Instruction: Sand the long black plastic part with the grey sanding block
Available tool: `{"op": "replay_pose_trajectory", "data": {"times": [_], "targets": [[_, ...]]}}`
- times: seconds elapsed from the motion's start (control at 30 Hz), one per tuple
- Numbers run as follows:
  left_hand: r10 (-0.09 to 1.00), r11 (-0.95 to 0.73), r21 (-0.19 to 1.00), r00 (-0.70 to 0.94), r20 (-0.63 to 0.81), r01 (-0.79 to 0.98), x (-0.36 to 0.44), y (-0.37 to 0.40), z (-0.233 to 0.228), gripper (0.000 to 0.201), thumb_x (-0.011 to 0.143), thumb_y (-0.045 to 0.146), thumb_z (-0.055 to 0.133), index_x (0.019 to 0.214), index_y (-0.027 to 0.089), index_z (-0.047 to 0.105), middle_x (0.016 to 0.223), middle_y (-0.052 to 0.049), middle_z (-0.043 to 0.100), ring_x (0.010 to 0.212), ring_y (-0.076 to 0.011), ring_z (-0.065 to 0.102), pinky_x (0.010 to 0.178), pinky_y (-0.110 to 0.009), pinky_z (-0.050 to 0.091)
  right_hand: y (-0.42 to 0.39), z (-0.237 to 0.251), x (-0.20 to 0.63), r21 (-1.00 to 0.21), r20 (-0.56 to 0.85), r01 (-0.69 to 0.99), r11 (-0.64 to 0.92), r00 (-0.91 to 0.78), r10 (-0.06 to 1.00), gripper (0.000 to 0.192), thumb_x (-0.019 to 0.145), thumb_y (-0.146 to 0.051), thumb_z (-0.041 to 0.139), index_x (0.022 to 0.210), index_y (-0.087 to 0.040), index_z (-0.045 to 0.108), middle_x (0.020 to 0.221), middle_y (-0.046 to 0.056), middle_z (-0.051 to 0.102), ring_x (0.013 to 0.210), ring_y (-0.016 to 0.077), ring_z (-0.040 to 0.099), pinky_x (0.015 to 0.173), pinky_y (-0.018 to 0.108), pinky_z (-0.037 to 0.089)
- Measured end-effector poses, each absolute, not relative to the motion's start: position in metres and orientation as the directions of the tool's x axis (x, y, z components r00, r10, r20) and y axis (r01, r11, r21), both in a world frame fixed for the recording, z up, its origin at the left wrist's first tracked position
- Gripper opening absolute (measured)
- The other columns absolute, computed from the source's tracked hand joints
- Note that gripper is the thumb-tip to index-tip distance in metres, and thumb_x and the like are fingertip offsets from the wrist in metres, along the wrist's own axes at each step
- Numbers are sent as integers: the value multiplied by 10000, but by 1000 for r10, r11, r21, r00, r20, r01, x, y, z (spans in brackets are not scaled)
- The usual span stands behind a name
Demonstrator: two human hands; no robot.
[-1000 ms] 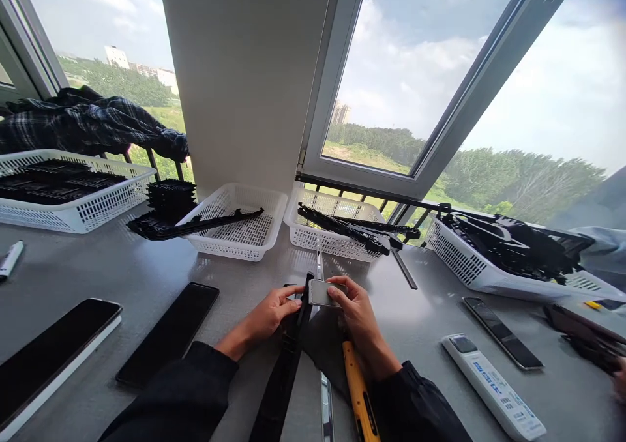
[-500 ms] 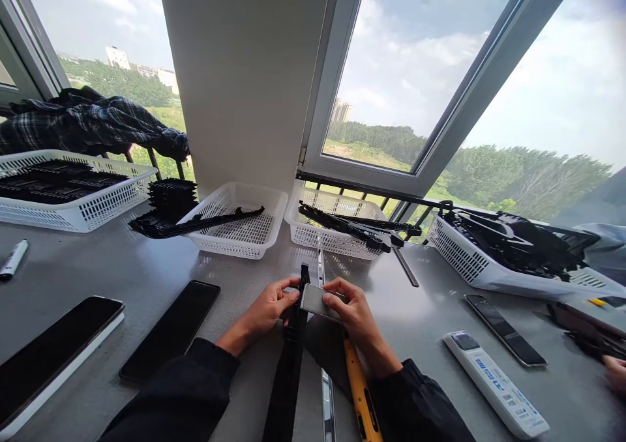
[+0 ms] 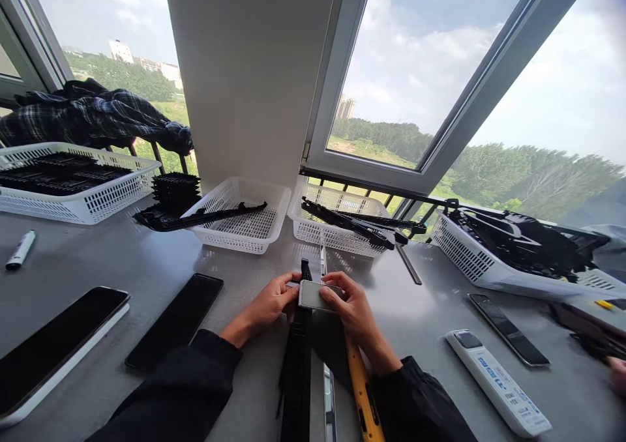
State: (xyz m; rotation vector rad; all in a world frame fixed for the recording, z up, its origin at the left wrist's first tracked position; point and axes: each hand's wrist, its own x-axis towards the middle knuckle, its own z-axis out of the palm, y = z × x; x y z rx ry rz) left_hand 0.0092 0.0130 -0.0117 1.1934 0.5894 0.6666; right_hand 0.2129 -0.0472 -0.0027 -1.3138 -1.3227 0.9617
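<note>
My left hand (image 3: 267,306) is closed around a long black plastic strip (image 3: 296,377) near its far end, thumb and fingers pinching it. The strip runs toward me along the table. In my right hand (image 3: 356,311) is a small flat grey rectangular block (image 3: 315,295), thumb on top. The block lies across the strip beside my left fingertips; its underside is hidden. Beneath my right wrist is a yellow-handled tool (image 3: 360,386) with a broad dark piece. Alongside the strip lies a narrow shiny metal bar (image 3: 329,399).
White baskets (image 3: 239,243) stand along the window side, several holding black plastic parts (image 3: 518,240). Phones (image 3: 178,321) lie to the left, another phone (image 3: 508,330) and a white remote-like device (image 3: 496,383) to the right. A marker (image 3: 20,250) lies far left. Another person's hand (image 3: 617,367) shows at the right edge.
The black strip has turned and its near end has swung right. The grey block has shifted slightly left, now over the strip. The view has moved a little.
</note>
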Motion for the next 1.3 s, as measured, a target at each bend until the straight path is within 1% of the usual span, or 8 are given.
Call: {"op": "replay_pose_trajectory", "data": {"times": [0.13,0.33,0.57,0.67,0.93,1.03,1.13,1.3], "targets": [[739,230,960,670,-65,-160,9,15,-13,768,791,691,773,1265,126,561,599,37,634,441,-138,571,443,-234,439,-49,-1,212,-955,153,258,144,14,988,377,854,-559,728,941,-193,743,874,16,666,685,117,489,605,233,342],[780,225,956,623,-63,-186,8,17,-16,708,815,648,776,1250,136,552,613,55,620,424,-115,541,431,-230,426,-48,-3,213,-965,108,236,112,-34,994,388,840,-562,743,943,-191,781,864,20,676,662,113,476,591,234,332],[756,235,954,651,-60,-185,10,15,-13,731,781,676,790,1222,147,543,582,50,631,421,-119,538,424,-227,455,-47,0,225,-961,172,244,130,162,972,415,862,-592,712,962,-190,737,791,15,654,632,119,478,562,233,357],[732,226,962,679,-66,-151,11,13,-13,725,777,696,778,1199,149,556,559,52,620,413,-120,532,421,-226,456,-47,0,225,-969,174,208,134,188,967,414,884,-602,693,992,-202,706,776,6,638,605,112,476,539,229,365],[725,155,981,688,-35,-113,12,13,-19,586,837,646,749,1116,154,597,562,69,561,417,-81,477,430,-195,374,-45,-5,214,-998,28,55,19,155,988,494,859,-671,706,1040,-222,607,587,-87,447,405,68,339,381,208,251],[720,165,979,693,-34,-123,12,12,-21,561,845,629,747,1111,158,597,573,71,558,409,-75,454,427,-198,360,-45,-7,216,-999,16,30,12,156,988,485,852,-654,724,1026,-212,626,615,-75,466,446,63,346,399,196,252],[710,176,976,703,-38,-126,12,13,-21,575,841,623,751,1137,154,599,593,63,580,405,-72,447,425,-202,354,-45,-8,219,-999,24,27,21,148,989,446,835,-612,754,970,-198,657,670,-42,523,518,79,420,440,194,308],[690,177,977,723,-37,-119,11,12,-18,590,836,615,756,1167,152,601,562,76,561,401,-78,445,429,-203,366,-45,-6,219,-999,30,29,24,241,970,459,789,-617,780,935,-201,654,708,-25,572,539,91,450,452,199,343]]}}
